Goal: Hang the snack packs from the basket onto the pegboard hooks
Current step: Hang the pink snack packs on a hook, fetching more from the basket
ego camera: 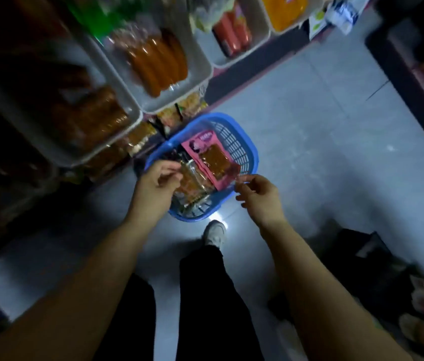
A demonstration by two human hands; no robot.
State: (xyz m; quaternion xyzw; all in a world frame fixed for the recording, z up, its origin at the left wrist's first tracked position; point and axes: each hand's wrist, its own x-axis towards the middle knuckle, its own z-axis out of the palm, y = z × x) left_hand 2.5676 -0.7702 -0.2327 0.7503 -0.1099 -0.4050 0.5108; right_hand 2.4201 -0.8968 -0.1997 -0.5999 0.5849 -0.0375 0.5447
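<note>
As seen from above: a person stands over a blue basket [244, 149] on a pale tiled floor [322, 131], both bare arms reaching down to it.
Progress: judging from the stock left in the basket, the task is at an early or middle stage; several packs remain and none is seen being hung here. No pegboard hooks can be made out in this dim, blurred view.
Basket contents: a pink snack pack [209, 158] with a brown slab showing through its window lies on top, over clear packs [192, 183] of similar brown snacks.
Left hand [153, 188]: over the basket's near left side, fingers curled toward the clear packs; whether they grip one cannot be told.
Right hand [259, 196]: at the basket's near right rim, fingers [244, 181] pinched together just beside the pink pack's lower corner; contact is unclear.
Pack relative to hands: the pink pack lies between the two hands, slightly beyond them.
Surroundings: white shelf trays [200, 74] of sausages sit to the upper left; a white shoe [214, 231] stands near the basket.
Remaining: picking up packs and hanging them.
</note>
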